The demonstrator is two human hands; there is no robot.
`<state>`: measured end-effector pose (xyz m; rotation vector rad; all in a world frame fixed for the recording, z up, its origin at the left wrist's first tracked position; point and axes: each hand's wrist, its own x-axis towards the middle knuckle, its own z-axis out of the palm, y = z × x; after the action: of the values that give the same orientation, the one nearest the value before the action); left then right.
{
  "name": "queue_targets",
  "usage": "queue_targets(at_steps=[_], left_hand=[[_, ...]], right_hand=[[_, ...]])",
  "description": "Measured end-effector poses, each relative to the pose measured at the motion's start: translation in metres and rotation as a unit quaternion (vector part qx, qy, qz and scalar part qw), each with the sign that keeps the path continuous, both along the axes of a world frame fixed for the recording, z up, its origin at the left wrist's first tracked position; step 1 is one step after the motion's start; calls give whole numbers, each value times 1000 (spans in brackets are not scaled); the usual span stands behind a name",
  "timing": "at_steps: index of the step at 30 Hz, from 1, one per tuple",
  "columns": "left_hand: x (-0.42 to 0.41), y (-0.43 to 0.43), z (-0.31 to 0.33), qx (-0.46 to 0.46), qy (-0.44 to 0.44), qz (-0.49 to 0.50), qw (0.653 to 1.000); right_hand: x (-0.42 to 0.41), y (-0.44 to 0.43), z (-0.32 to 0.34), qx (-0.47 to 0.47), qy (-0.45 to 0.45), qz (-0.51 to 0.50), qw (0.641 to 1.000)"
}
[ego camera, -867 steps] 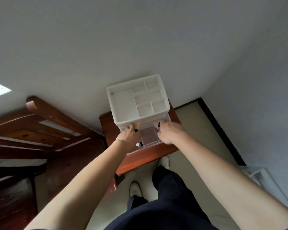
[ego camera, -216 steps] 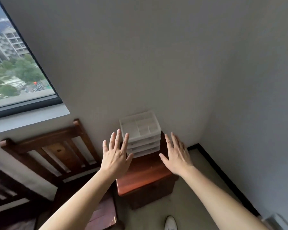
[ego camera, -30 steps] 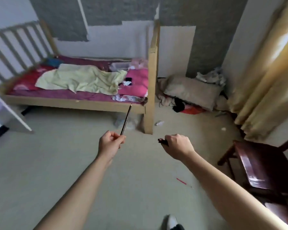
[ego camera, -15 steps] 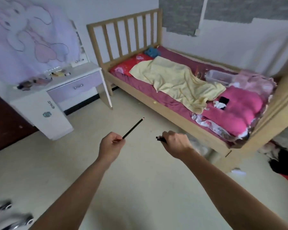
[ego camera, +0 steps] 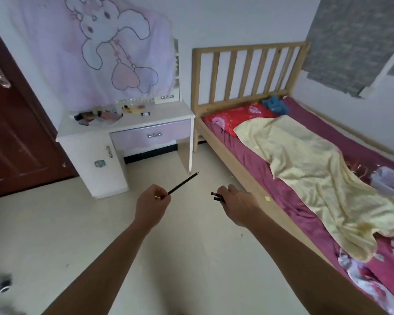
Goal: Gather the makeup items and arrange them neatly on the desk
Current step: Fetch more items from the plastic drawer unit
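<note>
Left hand (ego camera: 151,202) pinches a thin black makeup pencil (ego camera: 183,183) at its base, tip angled up and to the right. Right hand (ego camera: 236,205) is curled around dark slim stick-shaped items (ego camera: 217,196), only their ends showing past the fingers. Both hands are over pale floor (ego camera: 43,235). Ahead sits a white desk with a lilac drawer (ego camera: 150,121), a cluster of small makeup items (ego camera: 105,115) on top, blurred. Wooden slatted bed (ego camera: 248,69) stands just beside the desk, a yellow blanket (ego camera: 309,169) spread on it.
</note>
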<state>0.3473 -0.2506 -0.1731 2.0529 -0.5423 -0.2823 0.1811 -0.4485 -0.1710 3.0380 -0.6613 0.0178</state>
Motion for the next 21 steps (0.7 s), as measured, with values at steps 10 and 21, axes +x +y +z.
queue_targets(at_steps=[10, 21], left_hand=[[203, -143, 12, -9, 30, 5, 999], [445, -318, 2, 21, 7, 46, 999]], right_hand=[[209, -150, 11, 14, -34, 5, 999], [479, -348, -21, 33, -49, 55, 997]])
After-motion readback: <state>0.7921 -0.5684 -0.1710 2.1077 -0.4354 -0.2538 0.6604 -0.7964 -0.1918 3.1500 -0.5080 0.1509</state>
